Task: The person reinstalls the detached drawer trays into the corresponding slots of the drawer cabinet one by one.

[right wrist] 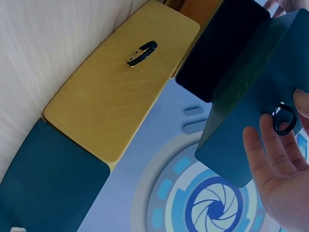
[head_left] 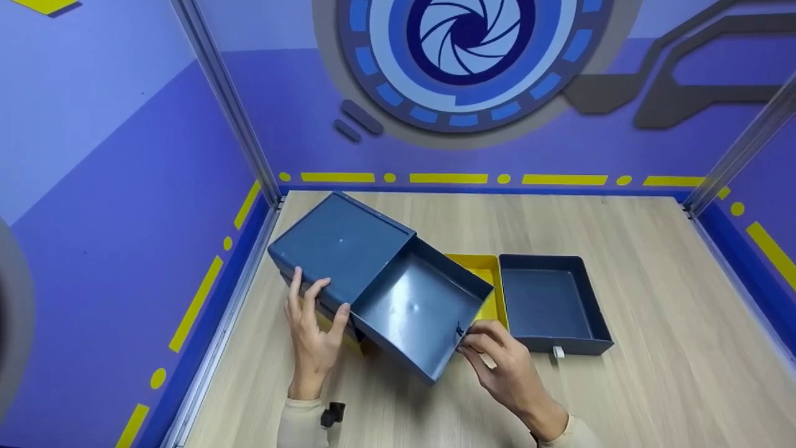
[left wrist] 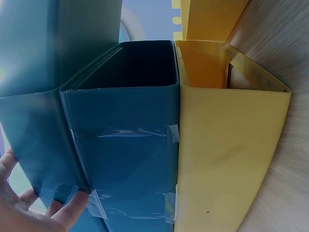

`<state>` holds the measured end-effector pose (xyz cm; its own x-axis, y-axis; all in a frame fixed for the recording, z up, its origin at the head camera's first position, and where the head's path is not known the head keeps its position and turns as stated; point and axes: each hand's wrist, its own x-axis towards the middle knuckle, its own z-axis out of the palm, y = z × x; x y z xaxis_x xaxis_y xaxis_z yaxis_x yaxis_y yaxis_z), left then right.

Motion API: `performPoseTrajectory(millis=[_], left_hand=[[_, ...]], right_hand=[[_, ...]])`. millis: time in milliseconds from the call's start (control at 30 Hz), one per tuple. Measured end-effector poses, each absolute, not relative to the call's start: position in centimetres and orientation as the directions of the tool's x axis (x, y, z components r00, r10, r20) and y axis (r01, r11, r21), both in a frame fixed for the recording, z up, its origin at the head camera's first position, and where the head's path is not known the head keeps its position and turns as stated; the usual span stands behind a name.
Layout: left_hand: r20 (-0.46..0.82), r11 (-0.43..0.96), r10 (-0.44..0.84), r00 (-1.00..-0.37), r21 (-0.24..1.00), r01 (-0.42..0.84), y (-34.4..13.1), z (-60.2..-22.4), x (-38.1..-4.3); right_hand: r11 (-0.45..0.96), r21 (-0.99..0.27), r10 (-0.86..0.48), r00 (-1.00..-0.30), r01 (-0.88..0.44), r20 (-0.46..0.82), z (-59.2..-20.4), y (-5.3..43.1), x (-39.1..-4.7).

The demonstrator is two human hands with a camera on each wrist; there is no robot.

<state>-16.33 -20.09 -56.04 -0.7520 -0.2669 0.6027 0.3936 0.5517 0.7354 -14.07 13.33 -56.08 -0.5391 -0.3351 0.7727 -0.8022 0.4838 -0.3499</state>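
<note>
A dark blue drawer cabinet point(head_left: 342, 249) stands at an angle on the table, its top drawer point(head_left: 416, 305) pulled far out and showing no contents. My left hand point(head_left: 314, 336) rests its spread fingers on the cabinet's side and top edge. At the drawer front, my right hand point(head_left: 513, 370) pinches the black loop pull point(right wrist: 285, 126) between thumb and fingers. Below the top tier, the left wrist view shows a second blue tier point(left wrist: 128, 116) with a hollow opening, taped to its neighbours, and a yellow tier point(left wrist: 231, 125) at the bottom.
A yellow drawer point(head_left: 500, 280) with a black loop pull lies behind the pulled-out drawer. Beside it, on the right, sits a separate dark blue drawer point(head_left: 547, 305) with a white pull tab point(head_left: 558, 352). Patterned blue walls point(head_left: 435, 152) border the wooden table point(head_left: 671, 298).
</note>
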Motion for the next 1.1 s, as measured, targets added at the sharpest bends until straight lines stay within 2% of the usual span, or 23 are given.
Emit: performPoseTrajectory(millis=[567, 1100], left_hand=[[0.613, 0.550, -0.272, -0.742, 0.732, 0.403, -20.0, -56.2, -16.4], [0.595, 0.558, -0.269, -0.757, 0.737, 0.381, -20.1, -56.0, -16.3]], right_hand=[[0.469, -0.352, -0.330, -0.530, -0.810, 0.781, -55.7, 12.8, -14.4], [0.474, -0.356, -0.313, -0.532, -0.805, 0.787, -55.8, 12.2, -14.6]])
